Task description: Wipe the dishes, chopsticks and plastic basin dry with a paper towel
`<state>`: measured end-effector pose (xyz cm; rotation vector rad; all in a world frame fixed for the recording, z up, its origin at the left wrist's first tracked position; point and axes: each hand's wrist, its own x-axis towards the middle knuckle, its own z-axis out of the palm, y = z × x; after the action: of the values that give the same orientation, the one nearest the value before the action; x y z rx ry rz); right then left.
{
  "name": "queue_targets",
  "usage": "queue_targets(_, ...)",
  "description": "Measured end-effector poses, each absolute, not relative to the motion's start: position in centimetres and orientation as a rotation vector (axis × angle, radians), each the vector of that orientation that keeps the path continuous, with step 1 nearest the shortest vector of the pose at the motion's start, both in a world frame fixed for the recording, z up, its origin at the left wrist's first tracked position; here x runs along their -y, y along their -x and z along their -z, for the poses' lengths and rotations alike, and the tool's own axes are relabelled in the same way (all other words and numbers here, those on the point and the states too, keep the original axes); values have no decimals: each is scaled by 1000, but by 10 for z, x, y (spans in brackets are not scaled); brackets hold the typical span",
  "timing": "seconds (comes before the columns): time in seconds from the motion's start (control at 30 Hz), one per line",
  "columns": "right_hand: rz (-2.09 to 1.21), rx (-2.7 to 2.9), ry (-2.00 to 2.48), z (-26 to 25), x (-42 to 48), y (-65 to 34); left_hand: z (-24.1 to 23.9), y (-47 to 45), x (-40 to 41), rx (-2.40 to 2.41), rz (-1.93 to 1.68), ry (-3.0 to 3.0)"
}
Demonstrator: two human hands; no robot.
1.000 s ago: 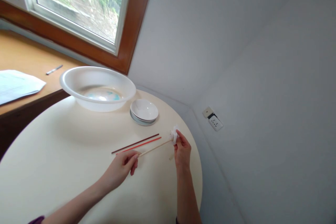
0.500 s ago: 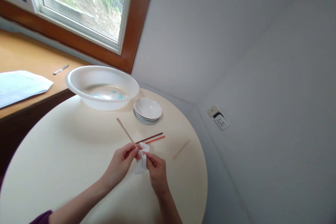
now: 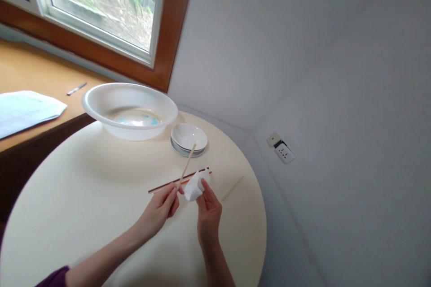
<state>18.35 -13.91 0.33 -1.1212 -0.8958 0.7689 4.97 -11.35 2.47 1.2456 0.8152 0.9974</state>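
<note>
My left hand (image 3: 164, 202) pinches a light wooden chopstick (image 3: 187, 164) near its lower end; the stick slants up to the right, its tip in front of the stacked white dishes. Close beside it, my right hand (image 3: 209, 213) is closed on a crumpled white tissue (image 3: 193, 189). The tissue looks apart from the chopstick. Beyond my hands, a dark brown chopstick (image 3: 161, 187) and a red chopstick (image 3: 185, 181) lie side by side on the table, partly hidden by tissue and fingers. Another pale chopstick (image 3: 233, 188) lies to the right.
Small white dishes (image 3: 189, 136) are stacked at the back of the round table (image 3: 84, 206). Left of them stands a large translucent basin (image 3: 129, 132). A wooden desk (image 3: 33, 65) holds papers (image 3: 30, 110) and a pen (image 3: 76, 89). A wall socket (image 3: 284, 153) is at right.
The chopstick in my left hand has swung from leaning left to leaning right. My right hand has drawn the tissue off it and moved slightly up and right.
</note>
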Motion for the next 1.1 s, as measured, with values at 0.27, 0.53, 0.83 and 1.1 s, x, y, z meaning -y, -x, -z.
queue_targets(0.27, -874, 902, 1137, -10, 139, -159, -18, -55, 115, -806, -845, -1394)
queue_targets(0.53, -949, 851, 1175, -7, 135, -153, -8, -56, 114, -845, -737, -1506)
queue_targets(0.83, -838, 611, 1073, -11, 106, -191, -2, -55, 117, -878, -595, -1564)
queue_targets(1.1, -727, 628, 1095, -7, 96, -204, -7, -52, 115, -916, -588, -1608)
